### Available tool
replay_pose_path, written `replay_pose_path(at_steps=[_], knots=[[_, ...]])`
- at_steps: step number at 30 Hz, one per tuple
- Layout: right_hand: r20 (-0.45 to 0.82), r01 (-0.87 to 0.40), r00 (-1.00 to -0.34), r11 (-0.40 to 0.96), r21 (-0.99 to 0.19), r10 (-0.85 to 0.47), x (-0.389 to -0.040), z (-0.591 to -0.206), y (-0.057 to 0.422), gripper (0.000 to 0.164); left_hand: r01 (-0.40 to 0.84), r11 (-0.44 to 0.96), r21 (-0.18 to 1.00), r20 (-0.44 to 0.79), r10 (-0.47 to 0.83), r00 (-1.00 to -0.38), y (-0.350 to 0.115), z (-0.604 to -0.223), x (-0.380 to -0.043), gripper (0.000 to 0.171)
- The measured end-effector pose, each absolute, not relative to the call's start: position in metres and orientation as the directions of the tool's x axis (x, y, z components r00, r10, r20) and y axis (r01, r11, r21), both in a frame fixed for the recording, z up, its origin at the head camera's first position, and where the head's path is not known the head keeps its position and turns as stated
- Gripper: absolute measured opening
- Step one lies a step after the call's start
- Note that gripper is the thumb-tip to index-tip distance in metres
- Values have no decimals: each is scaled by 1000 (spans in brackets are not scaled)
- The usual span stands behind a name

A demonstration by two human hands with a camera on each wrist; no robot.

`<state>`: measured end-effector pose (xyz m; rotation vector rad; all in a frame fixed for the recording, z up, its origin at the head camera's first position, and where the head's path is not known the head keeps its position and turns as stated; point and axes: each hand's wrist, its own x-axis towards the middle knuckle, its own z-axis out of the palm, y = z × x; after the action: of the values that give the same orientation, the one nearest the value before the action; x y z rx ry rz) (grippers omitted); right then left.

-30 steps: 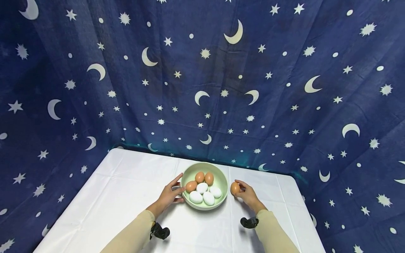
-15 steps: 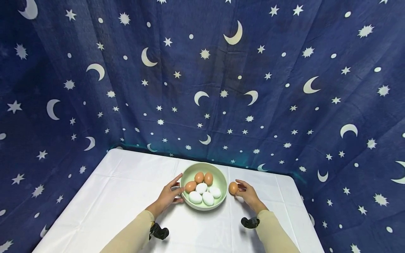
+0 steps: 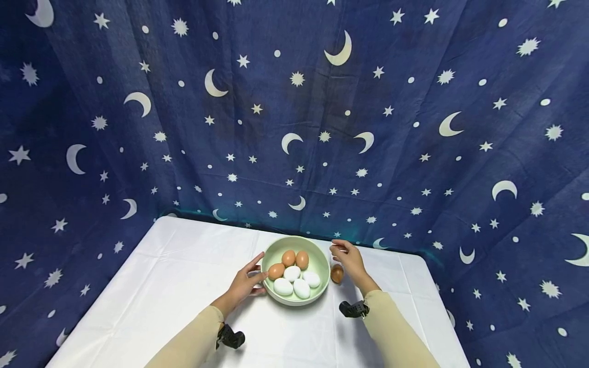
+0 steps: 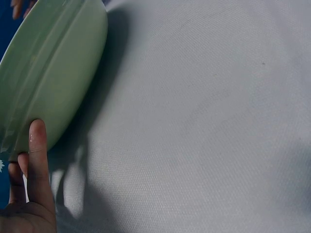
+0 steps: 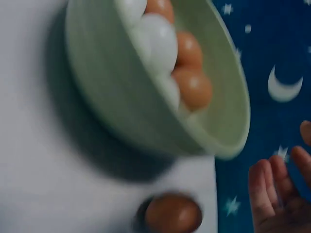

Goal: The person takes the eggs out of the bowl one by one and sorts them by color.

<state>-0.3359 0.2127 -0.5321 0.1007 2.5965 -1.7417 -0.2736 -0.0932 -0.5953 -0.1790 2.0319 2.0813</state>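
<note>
A pale green bowl (image 3: 294, 301) holds several eggs, brown ones (image 3: 302, 260) at the back and left, white ones (image 3: 282, 286) at the front and right. My left hand (image 3: 243, 284) rests its straight fingers against the bowl's left side; the left wrist view shows fingers (image 4: 38, 155) touching its outer wall. One brown egg (image 3: 337, 274) lies on the cloth just right of the bowl, shaded by my right hand (image 3: 350, 260). That hand hovers above and beyond this egg with nothing held, its fingers loosely spread in the right wrist view.
A white cloth (image 3: 175, 286) covers the table under everything. Behind the table hangs a dark blue curtain (image 3: 257, 199) with moons and stars. A black wrist camera (image 3: 353, 309) sits under the right sleeve, another camera (image 3: 231, 337) under the left.
The right hand held the brown egg beside the bowl, shifted it slightly left, then let go and rose away toward the back. The left hand stayed on the bowl.
</note>
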Motion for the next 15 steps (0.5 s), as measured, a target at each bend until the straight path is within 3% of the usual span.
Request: replay_pose_path(at_steps=[6,15], knots=[[-111,134,-991,417,-899,78,-342,-526,183,41,-246,-13,969,-244,81,-966,-94,-601,-276,65],[-50,117,-989,543,-831,136,-339,-527,157,31,-248,-17,969,-246,94,-965,-94,-599,-274,66]])
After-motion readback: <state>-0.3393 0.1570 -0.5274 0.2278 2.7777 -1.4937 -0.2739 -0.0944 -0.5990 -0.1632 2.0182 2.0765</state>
